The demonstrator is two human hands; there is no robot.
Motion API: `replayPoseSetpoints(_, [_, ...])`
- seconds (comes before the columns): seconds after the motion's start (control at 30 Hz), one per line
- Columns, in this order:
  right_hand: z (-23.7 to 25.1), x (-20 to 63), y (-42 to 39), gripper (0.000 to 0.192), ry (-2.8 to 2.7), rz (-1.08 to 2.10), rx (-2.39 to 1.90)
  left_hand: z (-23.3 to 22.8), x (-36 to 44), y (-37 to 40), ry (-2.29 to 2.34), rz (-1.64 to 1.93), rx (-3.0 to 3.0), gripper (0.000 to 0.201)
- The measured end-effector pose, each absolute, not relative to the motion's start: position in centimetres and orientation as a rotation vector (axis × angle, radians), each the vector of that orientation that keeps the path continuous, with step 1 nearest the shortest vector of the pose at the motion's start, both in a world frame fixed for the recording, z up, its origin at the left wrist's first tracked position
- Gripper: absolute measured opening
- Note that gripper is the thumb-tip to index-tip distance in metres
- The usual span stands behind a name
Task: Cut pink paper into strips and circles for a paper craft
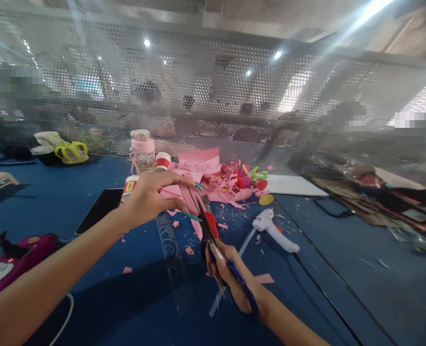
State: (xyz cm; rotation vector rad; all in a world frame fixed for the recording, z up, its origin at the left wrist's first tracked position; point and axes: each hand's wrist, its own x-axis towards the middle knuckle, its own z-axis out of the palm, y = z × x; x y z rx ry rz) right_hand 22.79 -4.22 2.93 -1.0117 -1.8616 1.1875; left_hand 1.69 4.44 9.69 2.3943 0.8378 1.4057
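Observation:
My left hand [151, 192], with long teal nails, reaches in from the left. Its thumb and fingers pinch a narrow pink paper strip [189, 196]. My right hand [231, 269] grips a pair of scissors [207, 228] by dark blue handles, the blades pointing up and away from me. The slightly parted blade tips are close to the strip's right side; whether they touch it I cannot tell. Just behind the blades lies a red-handled tool [212, 221], partly hidden. Beneath my hands is a clear plastic ruler [169, 254] with cut-out circles.
Pink paper with drawn ovals [200, 162] stands behind a heap of pink scraps [231, 180]. A white glue gun [276, 230] lies at right, its cord running forward. At left are a dark phone [101, 209], a bottle [143, 151] and a purple device [18, 264]. A perforated metal screen [213, 96] rises behind.

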Motion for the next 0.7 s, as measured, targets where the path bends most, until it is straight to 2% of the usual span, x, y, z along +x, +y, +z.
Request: replayPoseSetpoints(0.7, [2.76, 22.90, -4.20, 0.045, -1.863, 1.147, -1.033, 9.81, 1.79, 4.29, 0.807, 1.470, 2.470, 0.030])
